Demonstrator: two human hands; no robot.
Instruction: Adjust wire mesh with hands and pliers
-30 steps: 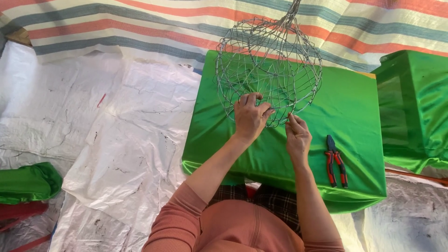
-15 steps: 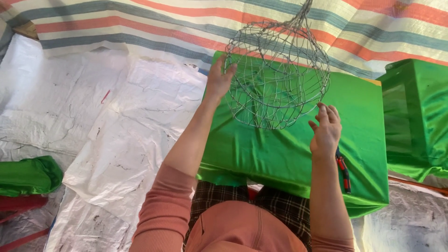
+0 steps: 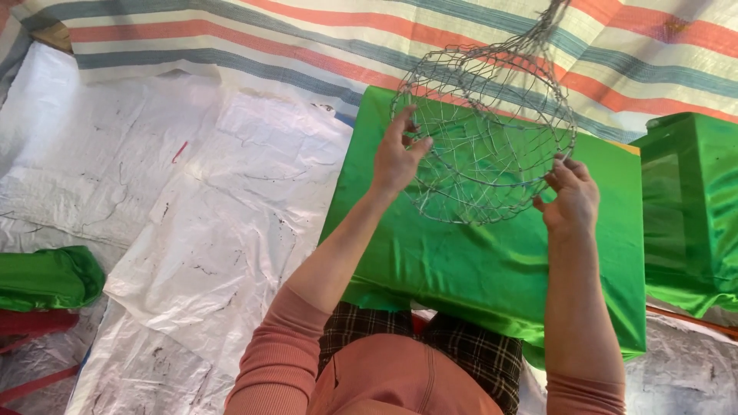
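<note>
Right now, from largest to smallest, what I see from the head camera:

1. Striped tarpaulin (image 3: pixel 231 31) runs across the top, with a creased white plastic sheet (image 3: pixel 154 192) covering the ground to the left.
2. A green-covered table (image 3: pixel 477 269) sits in front of me; a second green-draped block (image 3: pixel 692 207) stands just beside it on the right, and a folded green cloth (image 3: pixel 46 277) lies well apart at far left.
3. The round wire mesh basket (image 3: pixel 484 138) hangs above the green table, its wires gathered to a twisted stem at the top right.
4. My left hand (image 3: pixel 396 157) grasps the basket's left rim, fingers curled through the mesh.
5. My right hand (image 3: pixel 569 196) pinches the lower right rim between thumb and fingertips.

To my mind, doing this well means keeping both grips opposite each other on the rim, so the frame stays round, and turning it gently rather than squeezing, since thin wire would likely bend.
</note>
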